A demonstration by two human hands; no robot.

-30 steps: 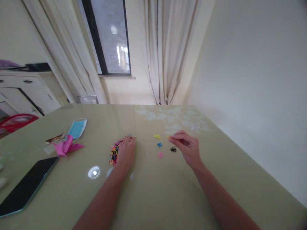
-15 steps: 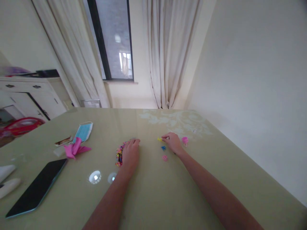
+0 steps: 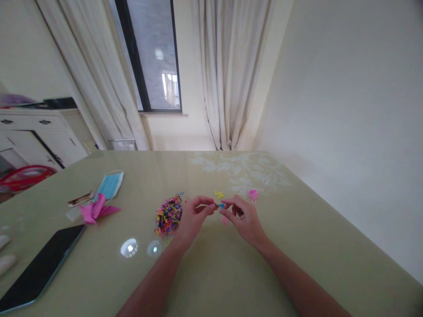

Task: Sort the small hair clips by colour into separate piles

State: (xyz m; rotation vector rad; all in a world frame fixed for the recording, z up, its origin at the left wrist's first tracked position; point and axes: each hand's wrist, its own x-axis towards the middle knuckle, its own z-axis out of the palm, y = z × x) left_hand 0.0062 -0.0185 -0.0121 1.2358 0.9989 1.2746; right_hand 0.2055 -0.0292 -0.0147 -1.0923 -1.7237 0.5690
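In the middle of the frame, the left hand and the right hand meet nearly fingertip to fingertip above the surface. The left thumb and index finger close on a small black piece, which sticks out past their tips toward the right hand. The right thumb and index finger curve toward each other, with the index tip above and the thumb tip below a small blue piece. The blue piece shows in the space between those two tips, just beside the end of the black piece; whether the right fingers grip it or it lies on the surface beyond them, I cannot tell. Yellow pieces lie just beyond the fingertips, and pale pink pieces lie nearer the bottom of the frame, beside the right thumb. A brighter pink item rests beyond the right hand, to the right. A multicolored pile sits beside the left hand, toward the left of the frame. Farther left are a pink folded shape, a blue mask and a dark tablet.
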